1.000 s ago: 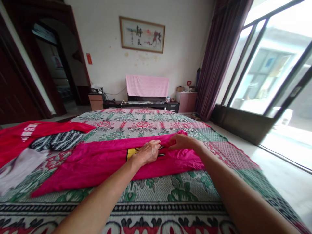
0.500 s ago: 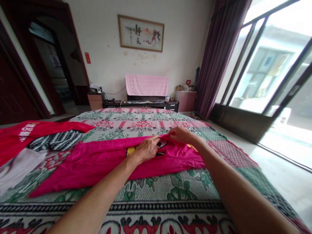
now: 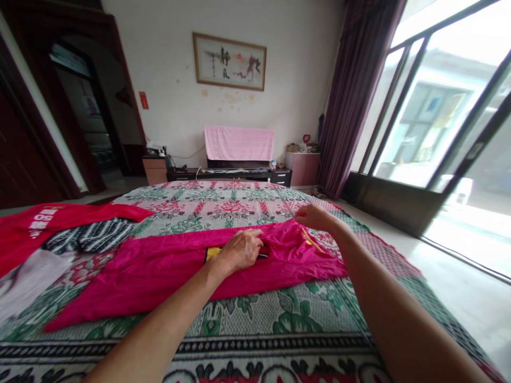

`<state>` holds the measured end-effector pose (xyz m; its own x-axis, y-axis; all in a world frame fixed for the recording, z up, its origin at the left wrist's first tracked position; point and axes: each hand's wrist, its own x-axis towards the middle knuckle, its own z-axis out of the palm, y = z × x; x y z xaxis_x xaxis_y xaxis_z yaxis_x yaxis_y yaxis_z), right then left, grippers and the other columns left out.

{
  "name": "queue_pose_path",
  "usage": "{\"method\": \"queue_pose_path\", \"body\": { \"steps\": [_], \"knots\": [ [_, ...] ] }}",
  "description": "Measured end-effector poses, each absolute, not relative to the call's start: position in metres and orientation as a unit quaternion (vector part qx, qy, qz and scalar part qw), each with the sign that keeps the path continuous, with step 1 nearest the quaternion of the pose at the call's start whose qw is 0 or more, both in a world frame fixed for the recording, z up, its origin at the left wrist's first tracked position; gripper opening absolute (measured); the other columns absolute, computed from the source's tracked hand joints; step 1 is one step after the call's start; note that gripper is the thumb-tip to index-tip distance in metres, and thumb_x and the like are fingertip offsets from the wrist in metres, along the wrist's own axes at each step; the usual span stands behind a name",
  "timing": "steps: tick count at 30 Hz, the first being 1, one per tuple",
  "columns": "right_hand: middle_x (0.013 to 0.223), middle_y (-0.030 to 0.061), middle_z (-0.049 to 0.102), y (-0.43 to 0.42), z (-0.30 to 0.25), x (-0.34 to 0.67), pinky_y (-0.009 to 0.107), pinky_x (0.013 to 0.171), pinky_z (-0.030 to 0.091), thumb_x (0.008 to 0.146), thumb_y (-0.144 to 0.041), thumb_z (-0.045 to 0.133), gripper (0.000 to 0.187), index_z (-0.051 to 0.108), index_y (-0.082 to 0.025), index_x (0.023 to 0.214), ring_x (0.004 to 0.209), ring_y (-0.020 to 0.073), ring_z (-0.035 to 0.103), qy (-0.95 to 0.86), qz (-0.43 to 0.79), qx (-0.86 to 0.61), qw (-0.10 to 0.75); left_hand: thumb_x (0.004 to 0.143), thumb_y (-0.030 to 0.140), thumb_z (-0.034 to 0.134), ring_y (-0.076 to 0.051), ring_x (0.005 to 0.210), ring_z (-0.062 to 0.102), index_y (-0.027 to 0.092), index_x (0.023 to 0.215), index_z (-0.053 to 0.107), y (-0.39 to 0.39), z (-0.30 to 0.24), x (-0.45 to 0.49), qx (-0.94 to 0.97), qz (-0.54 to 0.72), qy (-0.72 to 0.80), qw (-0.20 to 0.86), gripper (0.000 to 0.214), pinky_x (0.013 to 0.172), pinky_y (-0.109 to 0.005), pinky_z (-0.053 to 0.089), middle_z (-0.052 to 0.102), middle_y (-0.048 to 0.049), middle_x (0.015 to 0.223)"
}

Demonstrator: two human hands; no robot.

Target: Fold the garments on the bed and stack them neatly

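A bright pink garment of thin, shiny cloth lies folded lengthwise in a long strip across the bed. Its far edge is rumpled toward the right, where a yellow stripe shows. My left hand rests on the middle of it, fingers bent and slightly apart, partly covering a yellow and black print. At the far right edge, my right hand pinches the cloth between closed fingers, lifting it a little. The fingertips of that hand are partly hidden.
On the left of the patterned bedspread lie a red garment with white lettering, a black-and-white patterned cloth and a pale cloth. Beyond the bed, a pink towel hangs over a screen on a low cabinet.
My right hand has moved right along the far edge, drawing the pink cloth with it and covering more of the print. My left hand stays nearly in place, its fingers looser.
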<state>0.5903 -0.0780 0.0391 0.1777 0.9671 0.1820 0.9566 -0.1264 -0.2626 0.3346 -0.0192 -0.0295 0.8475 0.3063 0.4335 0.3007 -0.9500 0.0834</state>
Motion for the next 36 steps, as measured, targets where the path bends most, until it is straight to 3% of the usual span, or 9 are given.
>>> {"method": "queue_pose_path", "body": {
  "steps": [6, 10, 15, 23, 26, 29, 31, 33, 36],
  "knots": [
    [0.053, 0.0030, 0.059, -0.082, 0.024, 0.611, 0.024, 0.047, 0.043, 0.074, -0.028, 0.062, 0.022, 0.061, -0.015, 0.056, 0.047, 0.0115, 0.052, -0.520, 0.167, -0.825, 0.145, 0.082, 0.010, 0.046, -0.025, 0.127, 0.050, 0.014, 0.085, 0.070, -0.028, -0.026, 0.348, 0.975, 0.170, 0.135, -0.041, 0.024, 0.108, -0.040, 0.040, 0.054, -0.0118, 0.137],
    [0.055, 0.0029, 0.061, -0.084, 0.022, 0.607, 0.024, 0.048, 0.045, 0.072, -0.040, 0.067, 0.030, 0.061, -0.016, 0.056, 0.049, 0.0119, 0.055, -0.522, 0.229, -0.813, 0.121, 0.084, 0.011, 0.043, -0.025, 0.127, 0.049, 0.013, 0.096, 0.068, -0.027, -0.032, 0.354, 0.976, 0.172, 0.133, -0.024, 0.027, 0.108, -0.040, 0.041, 0.054, -0.0133, 0.136],
    [0.049, -0.0010, 0.055, -0.082, 0.021, 0.602, 0.021, 0.044, 0.039, 0.071, -0.027, 0.065, 0.020, 0.061, -0.016, 0.055, 0.047, 0.0090, 0.048, -0.556, 0.174, -0.792, 0.181, 0.083, 0.010, 0.043, -0.022, 0.121, 0.055, 0.010, 0.110, 0.063, -0.021, -0.041, 0.358, 0.959, 0.220, 0.173, 0.041, 0.034, 0.107, -0.036, 0.043, 0.059, -0.0155, 0.130],
    [0.045, 0.0010, 0.054, -0.085, 0.033, 0.591, 0.020, 0.041, 0.035, 0.073, -0.038, 0.064, 0.030, 0.061, -0.016, 0.052, 0.042, 0.0072, 0.044, -0.534, 0.195, -0.774, 0.278, 0.079, 0.006, 0.040, -0.019, 0.123, 0.053, 0.018, 0.114, 0.063, -0.021, -0.037, 0.360, 0.924, 0.322, 0.175, 0.108, 0.044, 0.110, -0.037, 0.041, 0.061, -0.0070, 0.128],
    [0.047, 0.0006, 0.057, -0.085, 0.031, 0.597, 0.019, 0.042, 0.037, 0.072, -0.037, 0.065, 0.028, 0.061, -0.017, 0.052, 0.042, 0.0068, 0.046, -0.531, 0.256, -0.763, 0.266, 0.078, 0.007, 0.042, -0.019, 0.120, 0.056, 0.016, 0.112, 0.065, -0.019, -0.038, 0.357, 0.924, 0.319, 0.181, 0.106, 0.042, 0.109, -0.036, 0.042, 0.064, -0.0077, 0.125],
    [0.051, 0.0027, 0.061, -0.085, 0.028, 0.607, 0.020, 0.044, 0.040, 0.071, -0.032, 0.066, 0.024, 0.062, -0.016, 0.053, 0.043, 0.0080, 0.050, -0.514, 0.294, -0.786, 0.177, 0.078, 0.010, 0.045, -0.019, 0.111, 0.061, 0.016, 0.101, 0.070, -0.019, -0.036, 0.353, 0.931, 0.302, 0.174, 0.110, 0.035, 0.104, -0.033, 0.046, 0.069, -0.0070, 0.115],
    [0.051, 0.0046, 0.061, -0.086, 0.027, 0.613, 0.021, 0.044, 0.039, 0.071, -0.030, 0.064, 0.025, 0.062, -0.014, 0.051, 0.043, 0.0091, 0.050, -0.503, 0.249, -0.819, 0.116, 0.079, 0.013, 0.047, -0.017, 0.099, 0.066, 0.017, 0.088, 0.073, -0.021, -0.033, 0.351, 0.941, 0.280, 0.144, 0.125, 0.027, 0.098, -0.029, 0.050, 0.073, -0.0050, 0.101],
    [0.051, 0.0056, 0.060, -0.086, 0.026, 0.615, 0.023, 0.046, 0.039, 0.074, -0.029, 0.060, 0.026, 0.063, -0.013, 0.053, 0.044, 0.0108, 0.052, -0.502, 0.161, -0.843, 0.107, 0.080, 0.015, 0.049, -0.016, 0.089, 0.068, 0.018, 0.081, 0.073, -0.024, -0.029, 0.351, 0.944, 0.274, 0.124, 0.135, 0.025, 0.092, -0.026, 0.052, 0.074, -0.0036, 0.090],
    [0.060, 0.0068, 0.064, -0.081, 0.023, 0.615, 0.024, 0.053, 0.041, 0.078, -0.026, 0.052, 0.023, 0.070, -0.013, 0.071, 0.054, 0.0140, 0.057, -0.509, 0.051, -0.844, 0.160, 0.081, 0.015, 0.050, -0.016, 0.095, 0.067, 0.017, 0.093, 0.073, -0.030, -0.026, 0.353, 0.933, 0.310, 0.137, 0.121, 0.027, 0.093, -0.026, 0.051, 0.073, -0.0047, 0.099]
  ]
}}
